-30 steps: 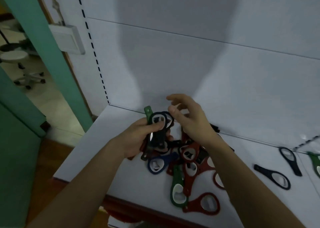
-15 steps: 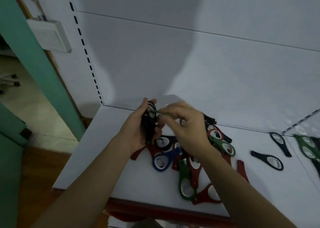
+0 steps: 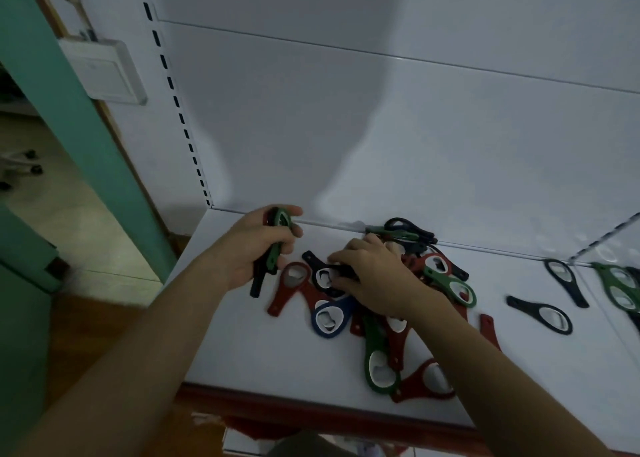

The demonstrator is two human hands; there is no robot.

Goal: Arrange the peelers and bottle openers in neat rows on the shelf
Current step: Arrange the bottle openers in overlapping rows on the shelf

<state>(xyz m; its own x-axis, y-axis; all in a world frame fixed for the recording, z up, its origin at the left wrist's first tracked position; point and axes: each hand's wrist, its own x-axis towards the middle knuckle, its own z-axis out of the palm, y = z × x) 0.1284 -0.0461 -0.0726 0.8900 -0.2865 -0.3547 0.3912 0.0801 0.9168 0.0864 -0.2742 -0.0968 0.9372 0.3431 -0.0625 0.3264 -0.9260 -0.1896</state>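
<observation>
Several bottle openers (image 3: 275,248) sit bunched in the left hand (image 3: 247,248), fingers curled round them just above the shelf (image 3: 242,345). Half a second ago the right hand (image 3: 374,280) was feeding that bunch; now it has dropped onto the loose pile (image 3: 329,318), fingers bent over a black opener (image 3: 323,276), grip unclear. Gathering likely continues, with no rows formed yet. No writing is legible

right hand (image 3: 374,276) off held stack (image 3: 275,241), down onto opener pile (image 3: 376,349)
</observation>
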